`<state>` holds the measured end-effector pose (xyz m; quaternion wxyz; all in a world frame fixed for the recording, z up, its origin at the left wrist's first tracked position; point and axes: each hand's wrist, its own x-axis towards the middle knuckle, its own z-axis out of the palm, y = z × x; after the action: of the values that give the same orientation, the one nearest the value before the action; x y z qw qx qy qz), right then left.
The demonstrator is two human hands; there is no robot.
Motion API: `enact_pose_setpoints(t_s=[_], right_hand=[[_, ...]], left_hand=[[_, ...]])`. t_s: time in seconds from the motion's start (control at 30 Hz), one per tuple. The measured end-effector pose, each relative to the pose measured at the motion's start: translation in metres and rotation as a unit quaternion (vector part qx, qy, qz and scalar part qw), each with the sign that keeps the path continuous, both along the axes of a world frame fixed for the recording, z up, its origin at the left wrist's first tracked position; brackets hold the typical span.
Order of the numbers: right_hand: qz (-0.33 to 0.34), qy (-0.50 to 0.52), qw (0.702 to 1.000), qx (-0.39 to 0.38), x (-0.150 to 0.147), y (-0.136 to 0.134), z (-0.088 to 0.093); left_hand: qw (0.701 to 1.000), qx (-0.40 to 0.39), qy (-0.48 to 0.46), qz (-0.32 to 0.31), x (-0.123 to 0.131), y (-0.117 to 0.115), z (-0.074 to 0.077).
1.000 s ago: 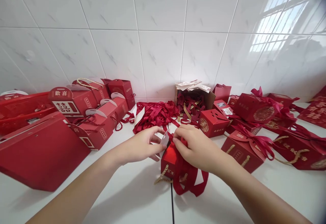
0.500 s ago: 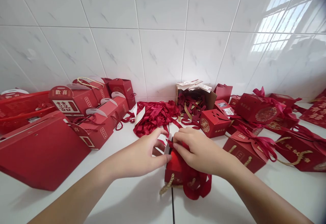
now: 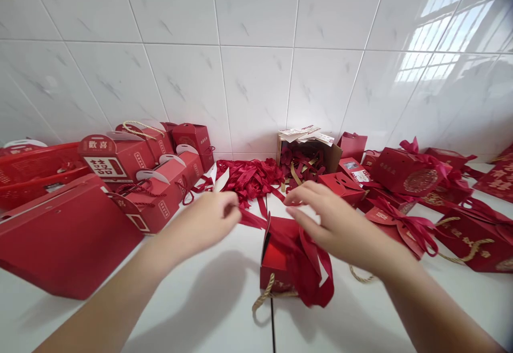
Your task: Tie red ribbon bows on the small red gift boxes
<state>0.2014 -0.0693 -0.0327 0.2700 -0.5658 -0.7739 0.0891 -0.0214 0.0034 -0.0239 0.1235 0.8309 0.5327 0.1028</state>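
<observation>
A small red gift box (image 3: 276,254) stands in front of me on the white counter, a gold rope handle (image 3: 263,294) hanging from its near side. Dark red ribbon (image 3: 302,267) lies in loops over its top and right side. To the upper left of the box, my left hand (image 3: 218,214) is closed, with a ribbon strip (image 3: 254,220) stretching from its fingers to the box. My right hand (image 3: 323,214) hovers above the box's right side, fingers apart and holding nothing.
A heap of red ribbon (image 3: 256,176) lies by the tiled wall. Beside it stands a cardboard carton (image 3: 331,158) holding ribbon pieces, with paper cards on top. Red gift boxes (image 3: 154,200) line the left; ribbon-tied boxes (image 3: 404,171) crowd the right.
My left hand has drawn away from the box to the left, with a ribbon strip now stretched out. My right hand has let go, lifted and opened.
</observation>
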Motion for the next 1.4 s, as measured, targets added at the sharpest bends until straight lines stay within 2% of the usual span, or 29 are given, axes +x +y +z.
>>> enact_pose_setpoints(t_s=[0.03, 0.1, 0.13, 0.2, 0.27, 0.33, 0.4, 0.43, 0.5, 0.57, 0.63, 0.73, 0.87, 0.97, 1.07, 1.17, 1.23, 1.4], right_hand=[[-0.023, -0.010, 1.000, -0.006, 0.010, -0.003, 0.005], [-0.060, -0.033, 0.996, -0.050, 0.031, -0.009, 0.012], [-0.073, -0.040, 0.993, -0.080, 0.041, -0.012, 0.014], [-0.085, -0.044, 0.986, -0.136, 0.056, -0.015, 0.014], [-0.079, -0.044, 0.981, -0.172, 0.062, -0.014, 0.011], [-0.058, -0.045, 0.978, -0.195, 0.060, -0.009, 0.007], [-0.032, -0.044, 0.975, -0.214, 0.053, -0.003, 0.003], [-0.020, -0.045, 0.974, -0.223, 0.049, 0.001, 0.001], [0.006, -0.047, 0.969, -0.243, 0.042, 0.007, -0.001], [0.025, -0.049, 0.964, -0.262, 0.037, 0.013, -0.004], [0.041, -0.047, 0.958, -0.279, 0.034, 0.019, -0.006], [0.059, -0.026, 0.953, -0.296, 0.032, 0.027, -0.011], [0.075, 0.048, 0.951, -0.296, 0.030, 0.034, -0.016], [0.115, 0.128, 0.934, -0.312, 0.033, 0.036, -0.016], [0.142, 0.204, 0.912, -0.325, 0.040, 0.034, -0.012], [0.148, 0.235, 0.900, -0.337, 0.050, 0.028, -0.003], [0.133, 0.221, 0.907, -0.332, 0.057, 0.023, 0.003], [0.073, 0.160, 0.934, -0.312, 0.073, 0.015, 0.009]], left_hand=[[0.996, 0.038, 0.051, 0.065, -0.008, 0.002, 0.009], [0.962, 0.107, 0.148, 0.205, -0.025, 0.004, 0.029], [0.943, 0.133, 0.183, 0.244, -0.033, 0.004, 0.038], [0.925, 0.191, 0.215, 0.248, -0.046, 0.002, 0.051], [0.923, 0.250, 0.191, 0.223, -0.051, 0.001, 0.054], [0.952, 0.237, 0.095, 0.170, -0.044, 0.003, 0.046], [0.991, 0.112, -0.040, 0.056, -0.029, 0.005, 0.032], [0.995, 0.030, -0.100, -0.008, -0.020, 0.005, 0.023], [0.978, -0.081, -0.162, -0.104, -0.002, 0.005, 0.005], [0.957, -0.154, -0.200, -0.144, 0.011, 0.002, -0.010], [0.943, -0.207, -0.209, -0.153, 0.018, 0.001, -0.020], [0.942, -0.242, -0.181, -0.148, 0.019, 0.004, -0.028], [0.930, -0.290, -0.167, -0.149, 0.015, 0.010, -0.025], [0.926, -0.313, -0.157, -0.139, 0.011, 0.012, -0.018], [0.930, -0.301, -0.178, -0.118, 0.006, 0.014, -0.012], [0.916, -0.312, -0.225, -0.113, 0.000, 0.016, -0.008], [0.924, -0.301, -0.204, -0.119, -0.004, 0.017, -0.006], [0.970, -0.168, -0.082, -0.154, -0.008, 0.012, -0.004]])
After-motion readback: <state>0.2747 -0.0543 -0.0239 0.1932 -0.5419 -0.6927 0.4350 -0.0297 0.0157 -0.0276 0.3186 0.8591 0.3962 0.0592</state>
